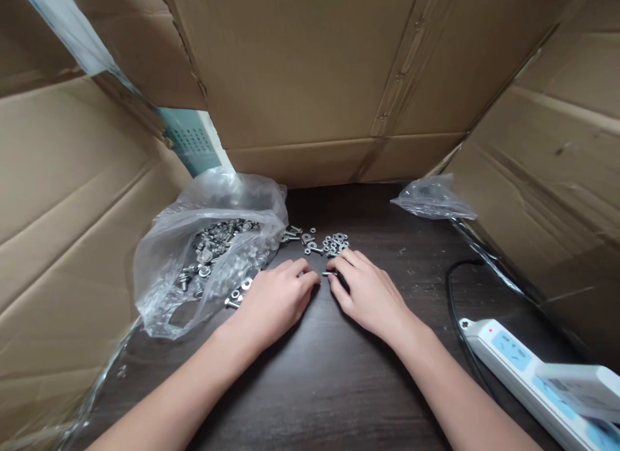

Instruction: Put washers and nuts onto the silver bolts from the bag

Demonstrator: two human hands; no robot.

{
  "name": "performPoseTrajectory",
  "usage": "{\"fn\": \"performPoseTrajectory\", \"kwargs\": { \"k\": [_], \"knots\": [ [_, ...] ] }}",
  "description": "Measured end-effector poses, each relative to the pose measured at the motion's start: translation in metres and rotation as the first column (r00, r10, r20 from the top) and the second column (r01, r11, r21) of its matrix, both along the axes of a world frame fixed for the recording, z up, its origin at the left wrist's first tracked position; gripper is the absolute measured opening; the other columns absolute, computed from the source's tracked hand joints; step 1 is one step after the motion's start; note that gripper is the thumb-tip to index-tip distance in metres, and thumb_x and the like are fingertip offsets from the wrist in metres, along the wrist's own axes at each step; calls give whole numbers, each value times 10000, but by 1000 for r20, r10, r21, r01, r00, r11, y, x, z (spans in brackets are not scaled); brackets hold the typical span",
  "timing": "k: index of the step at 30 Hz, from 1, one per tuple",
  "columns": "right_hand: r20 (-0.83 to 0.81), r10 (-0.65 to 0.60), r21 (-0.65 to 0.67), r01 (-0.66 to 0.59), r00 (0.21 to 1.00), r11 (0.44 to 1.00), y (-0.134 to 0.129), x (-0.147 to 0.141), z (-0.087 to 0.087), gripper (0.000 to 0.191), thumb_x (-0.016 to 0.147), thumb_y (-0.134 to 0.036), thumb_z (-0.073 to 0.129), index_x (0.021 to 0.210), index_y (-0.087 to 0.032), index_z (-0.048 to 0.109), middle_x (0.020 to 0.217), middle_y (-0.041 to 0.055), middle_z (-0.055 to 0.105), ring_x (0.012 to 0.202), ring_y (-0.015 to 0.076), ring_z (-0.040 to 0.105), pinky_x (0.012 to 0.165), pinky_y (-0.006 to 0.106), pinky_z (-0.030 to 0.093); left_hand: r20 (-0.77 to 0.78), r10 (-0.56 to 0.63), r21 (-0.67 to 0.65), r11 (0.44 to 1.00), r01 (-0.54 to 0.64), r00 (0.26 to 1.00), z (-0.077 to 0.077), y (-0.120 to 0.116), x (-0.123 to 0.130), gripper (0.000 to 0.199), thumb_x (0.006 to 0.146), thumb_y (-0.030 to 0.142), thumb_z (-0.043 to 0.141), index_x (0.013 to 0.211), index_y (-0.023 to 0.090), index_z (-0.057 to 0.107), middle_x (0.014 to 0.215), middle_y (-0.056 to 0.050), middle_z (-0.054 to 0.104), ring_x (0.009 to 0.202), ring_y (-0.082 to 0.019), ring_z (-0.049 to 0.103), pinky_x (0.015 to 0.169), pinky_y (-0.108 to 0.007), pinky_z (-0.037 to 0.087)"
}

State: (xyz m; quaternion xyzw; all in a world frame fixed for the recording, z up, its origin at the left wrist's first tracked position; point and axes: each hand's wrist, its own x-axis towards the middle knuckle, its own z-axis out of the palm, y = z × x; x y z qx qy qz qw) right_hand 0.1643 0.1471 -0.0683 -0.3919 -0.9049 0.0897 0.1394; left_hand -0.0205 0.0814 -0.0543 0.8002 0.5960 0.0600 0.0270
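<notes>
Forearms [194,389] slant inward; right hand [365,289] holds a bolt [327,274] crosswise, shank leftward.

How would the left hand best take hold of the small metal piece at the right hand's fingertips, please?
Probably by the bright, slim end of the metal piece, coming from the left: that end pokes out toward the left hand, while the fingers of the right hand crowd its other end.

Nuts [334,244], bolts [233,304] on dark tabletop [310,386]
</notes>
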Motion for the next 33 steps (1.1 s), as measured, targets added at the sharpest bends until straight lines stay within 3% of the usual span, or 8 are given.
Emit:
{"fn": "performPoseTrajectory", "kwargs": {
  "k": [6, 13, 19, 23, 28, 33],
  "knots": [
    [5, 20, 10, -21, 1000, 1000, 0, 0, -2, 128, 977, -189, 500, 985, -171, 626, 1024, 53, 635, 974, 215, 574, 746, 355, 475, 94, 82, -24, 996, -80, 992, -3, 2, -3, 238, 976, 249, 528, 1173, 187, 646, 1112, -73, 628, 1043, -252, 629, 817, -381, 562],
    [-37, 57, 15, -57, 998, 998, 0, -2, -3, 120, 990, -185, 472, 984, -163, 590, 1025, 64, 612, 980, 220, 559, 780, 357, 480, 122, 182, -92, 981, -171, 976, -1, 1, -6, 177, 967, 252, 527, 1044, 150, 650, 1013, -86, 628, 953, -245, 626, 827, -382, 517],
    [-75, 82, 12, -81, 994, 997, 0, -2, -5, 101, 994, -182, 457, 978, -170, 556, 1008, 67, 608, 941, 218, 561, 781, 358, 464, 163, 113, -49, 993, -107, 980, -5, 4, -10, 132, 931, 271, 585, 988, 152, 588, 974, -73, 631, 949, -252, 589, 872, -424, 436],
    [-142, 75, -23, -80, 987, 997, 1, -1, -5, 88, 997, -184, 442, 999, -178, 530, 987, 62, 611, 912, 211, 571, 784, 354, 450, 233, 80, -19, 997, -78, 969, -12, 7, -11, 30, 919, 172, 526, 890, 171, 535, 899, -46, 608, 856, -216, 577, 761, -360, 426],
    [-278, 79, -106, -113, 957, 988, -3, -4, -6, 86, 1001, -207, 449, 1014, -193, 533, 1000, 48, 623, 826, 174, 583, 731, 319, 440, 530, 110, 15, 990, -139, 841, -22, 11, -12, 116, 908, 160, 583, 1014, 190, 548, 876, 0, 629, 757, -144, 581, 685, -270, 438],
    [-420, 104, -81, -152, 901, 985, -5, -7, -9, 49, 969, -179, 506, 966, -189, 554, 948, 37, 630, 781, 150, 575, 693, 282, 433, 560, -23, 88, 996, -32, 828, -23, 11, -14, 147, 911, 134, 603, 1046, 192, 593, 911, -1, 641, 801, -130, 604, 729, -249, 466]
  ]
}}
